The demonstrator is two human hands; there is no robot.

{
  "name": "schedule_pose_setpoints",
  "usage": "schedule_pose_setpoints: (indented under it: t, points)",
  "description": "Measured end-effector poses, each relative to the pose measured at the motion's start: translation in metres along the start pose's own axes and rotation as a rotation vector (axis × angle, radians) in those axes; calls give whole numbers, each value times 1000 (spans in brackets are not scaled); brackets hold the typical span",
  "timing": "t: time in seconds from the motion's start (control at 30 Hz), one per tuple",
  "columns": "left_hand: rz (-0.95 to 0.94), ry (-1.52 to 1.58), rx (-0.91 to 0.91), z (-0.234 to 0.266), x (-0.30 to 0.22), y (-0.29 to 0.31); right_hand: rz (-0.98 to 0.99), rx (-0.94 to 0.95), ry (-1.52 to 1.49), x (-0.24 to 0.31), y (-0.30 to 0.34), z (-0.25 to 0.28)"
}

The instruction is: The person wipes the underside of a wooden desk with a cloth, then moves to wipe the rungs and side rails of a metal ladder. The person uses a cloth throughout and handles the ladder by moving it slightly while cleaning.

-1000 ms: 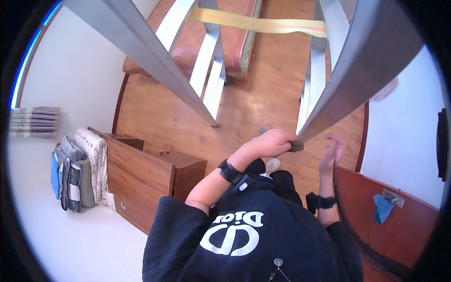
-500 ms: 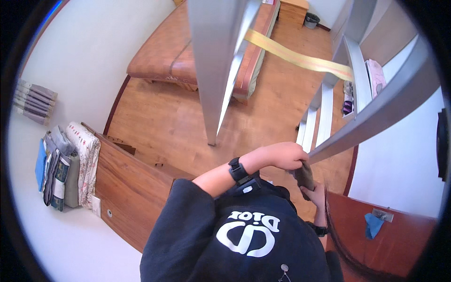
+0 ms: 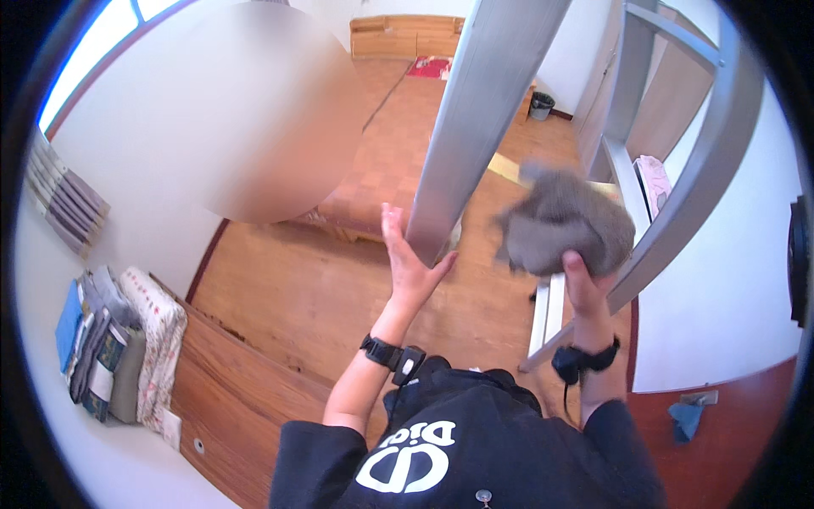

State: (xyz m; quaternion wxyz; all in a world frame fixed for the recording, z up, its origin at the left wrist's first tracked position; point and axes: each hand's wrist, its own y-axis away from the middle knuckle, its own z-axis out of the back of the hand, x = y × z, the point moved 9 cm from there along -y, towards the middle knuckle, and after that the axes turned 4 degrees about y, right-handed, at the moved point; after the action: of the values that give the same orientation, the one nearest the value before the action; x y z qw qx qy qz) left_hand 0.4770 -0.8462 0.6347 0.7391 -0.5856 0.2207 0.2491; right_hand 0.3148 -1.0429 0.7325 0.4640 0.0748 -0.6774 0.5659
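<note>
A bunched grey-brown cloth point(image 3: 564, 225) hangs over my right hand point(image 3: 589, 293), which holds it from below with the thumb pressed against it. The cloth is smeared by motion, and most of that hand's fingers are hidden beneath it. Right beside it runs the right rail point(image 3: 678, 225) of a metal stepladder. My left hand point(image 3: 413, 276) is raised with thumb and fingers spread around the lower part of the ladder's left rail point(image 3: 475, 127). Whether it touches the metal I cannot tell.
Beyond the ladder stands a bed point(image 3: 386, 178) with a wooden headboard. A yellow strap point(image 3: 506, 169) runs behind the left rail. Folded bedding point(image 3: 153, 339) lies on a wooden surface point(image 3: 225, 373) at left. A blue cloth point(image 3: 685, 422) hangs on the reddish panel at right.
My left hand has left the cloth and moved to the left rail, its fingers opening. My right hand has lifted the cloth up beside the right rail. The view has tilted upward.
</note>
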Motion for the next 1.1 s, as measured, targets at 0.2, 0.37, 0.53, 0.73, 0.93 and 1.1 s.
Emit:
schedule_pose_setpoints:
  t: [0.2, 0.37, 0.53, 0.73, 0.93, 1.1]
  points:
    - [145, -61, -78, 5, 45, -3, 808, -22, 913, 108, -148, -119]
    - [150, 23, -51, -19, 28, -9, 896, 141, 1107, 67, -113, -132]
    - [102, 17, -69, -19, 33, -4, 1008, 126, 1201, 85, -138, -119]
    - [113, 38, -36, -28, 39, -15, 747, -240, 1397, 217, -334, -60]
    - [101, 11, -58, -36, 41, -25, 814, -298, 1181, 311, -378, -41]
    - [48, -63, -72, -34, 51, -26, 765, -244, 986, 288, -433, -37]
